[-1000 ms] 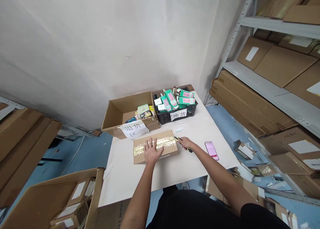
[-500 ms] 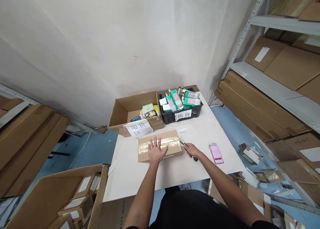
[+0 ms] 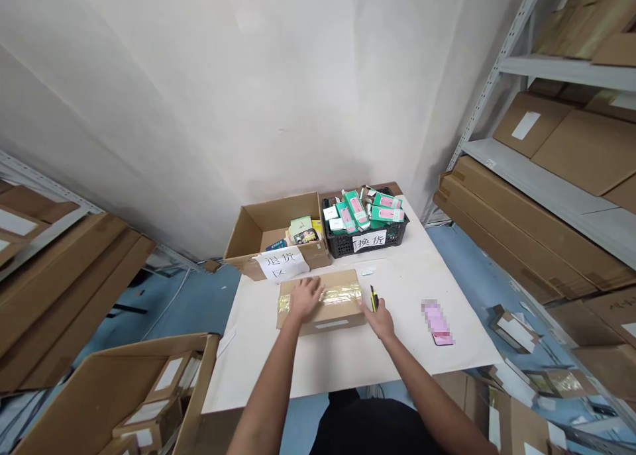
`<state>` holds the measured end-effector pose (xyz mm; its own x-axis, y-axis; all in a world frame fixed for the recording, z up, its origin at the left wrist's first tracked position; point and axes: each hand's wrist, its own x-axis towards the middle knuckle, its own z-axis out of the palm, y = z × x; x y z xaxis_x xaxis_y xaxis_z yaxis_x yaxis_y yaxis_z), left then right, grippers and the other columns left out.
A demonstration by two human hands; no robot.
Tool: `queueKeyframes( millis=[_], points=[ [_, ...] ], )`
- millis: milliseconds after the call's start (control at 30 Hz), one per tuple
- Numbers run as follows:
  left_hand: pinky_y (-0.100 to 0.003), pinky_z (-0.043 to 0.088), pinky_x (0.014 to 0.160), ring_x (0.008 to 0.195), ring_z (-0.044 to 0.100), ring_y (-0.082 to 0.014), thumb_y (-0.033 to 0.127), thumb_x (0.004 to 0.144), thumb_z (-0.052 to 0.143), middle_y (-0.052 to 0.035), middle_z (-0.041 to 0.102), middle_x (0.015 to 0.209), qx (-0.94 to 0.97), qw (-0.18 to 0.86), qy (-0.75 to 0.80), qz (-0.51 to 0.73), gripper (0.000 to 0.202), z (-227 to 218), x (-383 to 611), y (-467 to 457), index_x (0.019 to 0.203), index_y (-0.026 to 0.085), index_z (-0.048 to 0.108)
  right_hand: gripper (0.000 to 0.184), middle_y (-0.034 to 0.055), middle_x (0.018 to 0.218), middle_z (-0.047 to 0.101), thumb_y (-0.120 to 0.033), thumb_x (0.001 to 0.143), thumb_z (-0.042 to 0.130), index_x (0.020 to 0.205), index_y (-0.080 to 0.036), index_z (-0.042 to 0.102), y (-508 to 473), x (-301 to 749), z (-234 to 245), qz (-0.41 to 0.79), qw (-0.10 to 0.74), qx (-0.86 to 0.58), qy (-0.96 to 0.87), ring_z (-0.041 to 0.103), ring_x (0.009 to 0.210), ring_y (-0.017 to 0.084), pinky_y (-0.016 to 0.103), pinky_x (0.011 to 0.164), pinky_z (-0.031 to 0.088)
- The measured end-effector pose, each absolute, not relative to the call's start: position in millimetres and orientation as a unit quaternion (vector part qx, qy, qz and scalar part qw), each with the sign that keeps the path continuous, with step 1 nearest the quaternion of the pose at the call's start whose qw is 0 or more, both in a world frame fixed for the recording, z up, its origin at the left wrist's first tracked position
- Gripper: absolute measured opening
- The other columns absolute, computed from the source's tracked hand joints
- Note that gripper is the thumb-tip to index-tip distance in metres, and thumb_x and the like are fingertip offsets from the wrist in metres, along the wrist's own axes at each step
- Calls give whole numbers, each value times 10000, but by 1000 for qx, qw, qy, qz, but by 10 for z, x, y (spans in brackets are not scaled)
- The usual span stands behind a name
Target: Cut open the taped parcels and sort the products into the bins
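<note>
A taped cardboard box lies on the white table, with shiny yellowish tape along its top and a white label on its near side. My left hand rests on the left part of the box top, fingers laid over the tape. At the box's right end, my right hand is closed around a yellow-and-black utility knife, which points away from me. The thumb side of that hand is close to the box's right end; whether it touches is hard to tell.
Behind the box stand an open carton of small packs and a black basket heaped with green-and-pink boxes. A phone lies on the right of the table. Shelves with cartons flank both sides; a big carton stands lower left.
My left hand has slid left on the box, its fingers less spread. My right hand has turned the knife upright, away from the box's tape, and moved to the box's near right corner.
</note>
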<state>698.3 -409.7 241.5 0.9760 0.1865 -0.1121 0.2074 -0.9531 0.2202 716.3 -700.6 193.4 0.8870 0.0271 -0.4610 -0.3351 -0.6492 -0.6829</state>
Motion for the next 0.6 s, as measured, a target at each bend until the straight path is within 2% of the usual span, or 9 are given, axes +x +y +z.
queueKeyframes(
  millis=[67, 167, 233, 333, 400, 467, 533, 600],
  points=[
    [-532, 295, 1211, 1527, 314, -363, 624, 1009, 347, -103, 426, 1657, 984, 89, 136, -75, 676, 2494, 7069, -3861, 1573, 272, 470, 740, 139, 1147, 742, -796, 793, 656, 1238, -228, 490, -6871, 7123, 1896, 235, 405, -881, 71, 721, 1093, 326, 351, 833, 532],
    [-590, 262, 1208, 1558, 250, -401, 587, 1006, 350, -106, 395, 1678, 971, 77, 190, -126, 676, 2513, 7024, -3694, 1602, 275, 418, 679, 108, 1105, 753, -738, 782, 706, 1198, -236, 513, -6765, 7239, 1789, 242, 427, -868, 75, 736, 1028, 295, 325, 784, 539],
    [-569, 272, 1204, 1513, 337, -391, 556, 1020, 318, -136, 465, 1623, 972, 67, 207, -93, 657, 2489, 6888, -3738, 1590, 247, 432, 628, 100, 1057, 760, -708, 788, 717, 1163, -238, 536, -6744, 7444, 1728, 235, 433, -866, 87, 745, 973, 283, 316, 740, 544],
    [-491, 401, 1107, 1297, 569, -349, 543, 1026, 337, -185, 649, 1371, 967, 72, 232, -76, 620, 2432, 6603, -3930, 1490, 190, 549, 619, 116, 1037, 764, -714, 803, 698, 1162, -231, 552, -6717, 7893, 1749, 202, 409, -883, 112, 752, 952, 291, 323, 713, 549],
    [-409, 481, 993, 1154, 657, -292, 531, 1042, 326, -135, 711, 1233, 965, 132, 211, -83, 547, 2395, 6408, -4074, 1382, 240, 640, 643, 155, 1097, 758, -737, 835, 650, 1197, -215, 547, -6683, 8218, 1859, 174, 374, -901, 132, 750, 1008, 307, 336, 728, 550],
    [-355, 509, 917, 1054, 699, -250, 507, 1061, 308, -75, 748, 1109, 964, 183, 168, -96, 496, 2370, 6271, -4204, 1254, 300, 715, 659, 194, 1162, 744, -727, 868, 623, 1243, -192, 533, -6651, 8497, 2020, 167, 336, -918, 130, 742, 1068, 321, 346, 745, 546],
    [-335, 517, 906, 1042, 709, -236, 467, 1061, 346, -50, 758, 1081, 967, 192, 129, -107, 446, 2369, 6247, -4315, 1190, 322, 748, 657, 210, 1199, 734, -689, 884, 639, 1276, -176, 518, -6653, 8675, 2188, 168, 312, -930, 102, 732, 1106, 326, 345, 759, 540],
    [-338, 521, 943, 1135, 687, -237, 363, 1030, 438, -54, 735, 1226, 976, 161, 101, -105, 386, 2395, 6359, -4406, 1309, 331, 702, 649, 207, 1208, 733, -665, 900, 638, 1297, -169, 505, -6720, 8710, 2320, 158, 307, -935, 79, 725, 1123, 326, 340, 774, 532]
  ],
)
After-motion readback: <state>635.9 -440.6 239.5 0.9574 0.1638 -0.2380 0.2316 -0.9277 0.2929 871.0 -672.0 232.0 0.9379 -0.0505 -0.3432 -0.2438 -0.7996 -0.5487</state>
